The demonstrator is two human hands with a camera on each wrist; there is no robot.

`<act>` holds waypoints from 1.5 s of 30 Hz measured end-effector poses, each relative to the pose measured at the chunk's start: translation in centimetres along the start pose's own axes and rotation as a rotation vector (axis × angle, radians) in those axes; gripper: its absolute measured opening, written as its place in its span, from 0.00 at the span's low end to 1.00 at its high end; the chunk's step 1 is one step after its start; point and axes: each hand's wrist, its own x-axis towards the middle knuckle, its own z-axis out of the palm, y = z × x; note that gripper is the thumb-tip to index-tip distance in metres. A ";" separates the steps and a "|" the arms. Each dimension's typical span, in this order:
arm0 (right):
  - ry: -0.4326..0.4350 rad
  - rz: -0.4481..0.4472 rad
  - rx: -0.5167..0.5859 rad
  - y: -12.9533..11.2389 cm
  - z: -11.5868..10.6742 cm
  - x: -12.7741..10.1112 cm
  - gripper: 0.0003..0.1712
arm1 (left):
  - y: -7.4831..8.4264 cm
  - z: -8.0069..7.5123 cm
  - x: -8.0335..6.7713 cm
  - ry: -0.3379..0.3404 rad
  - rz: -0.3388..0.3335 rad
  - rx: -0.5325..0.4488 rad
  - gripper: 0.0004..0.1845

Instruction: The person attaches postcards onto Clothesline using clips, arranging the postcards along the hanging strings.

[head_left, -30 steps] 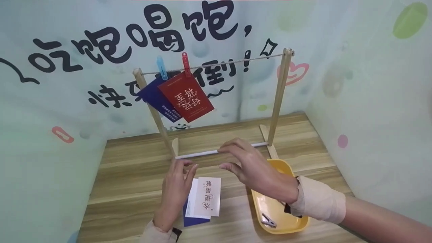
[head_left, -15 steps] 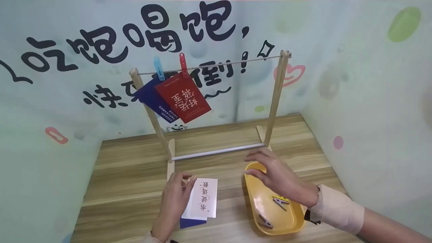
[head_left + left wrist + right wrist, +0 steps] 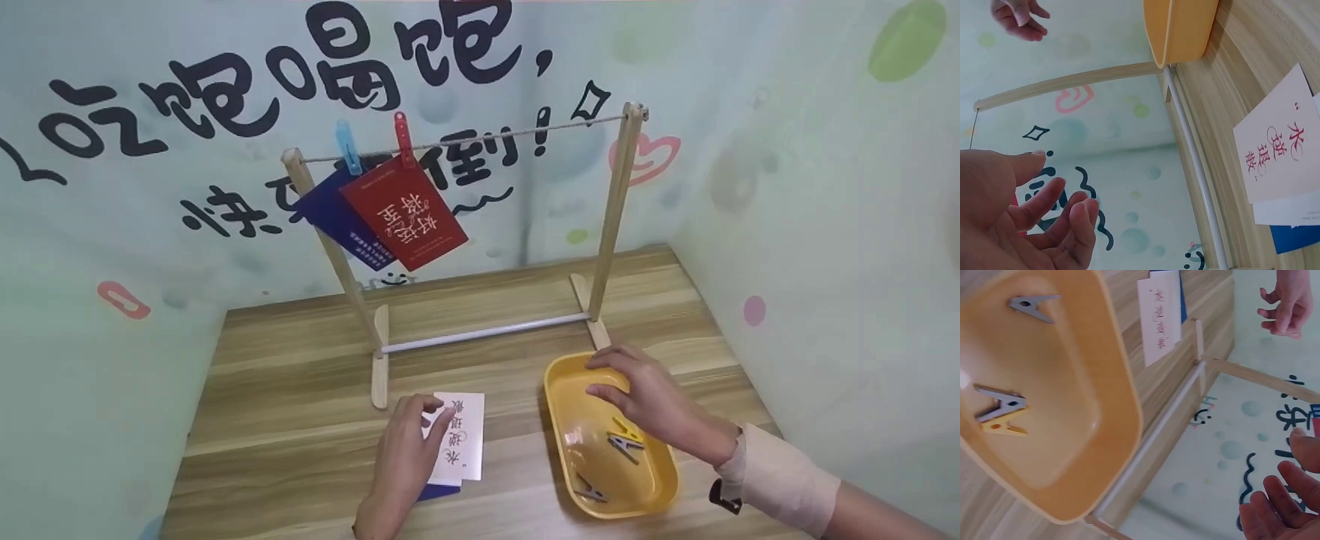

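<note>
My left hand (image 3: 405, 457) hovers over a small stack of cards, fingers loosely bent and nothing in them. On top lies a white card (image 3: 471, 435) with a column of writing; a blue card (image 3: 439, 492) peeks out below. My right hand (image 3: 652, 397), relaxed and holding nothing, is above the far right part of a yellow tray (image 3: 553, 420). Inside the tray are a yellow clothespin (image 3: 1005, 423), a grey clothespin (image 3: 1000, 402) beside it and another grey clothespin (image 3: 1033, 306) apart. A red card (image 3: 405, 214) and a dark blue card (image 3: 345, 217) hang from the rack's cord.
The wooden rack (image 3: 619, 217) stands behind the hands, its white bar (image 3: 487, 332) low across the table (image 3: 285, 420). A red clothespin (image 3: 403, 139) and a light blue clothespin (image 3: 348, 148) grip the cord (image 3: 517, 136). Printed walls enclose the back and sides.
My right hand has moved right and nearer, from the white bar to over the tray. My left hand has drawn down and right, from the rack's left foot to the cards.
</note>
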 end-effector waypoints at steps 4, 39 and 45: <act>-0.038 0.033 -0.007 1.1 0.9 -1.3 0.13 | -0.3 0.9 -0.7 -0.012 0.009 0.010 0.10; 0.035 -0.173 -0.570 9.6 6.9 -8.0 0.18 | -6.0 6.0 -2.4 -0.158 -0.202 0.137 0.17; 0.035 -0.139 -0.608 9.9 7.1 -8.4 0.19 | -6.6 6.4 -2.1 -0.190 -0.251 0.154 0.18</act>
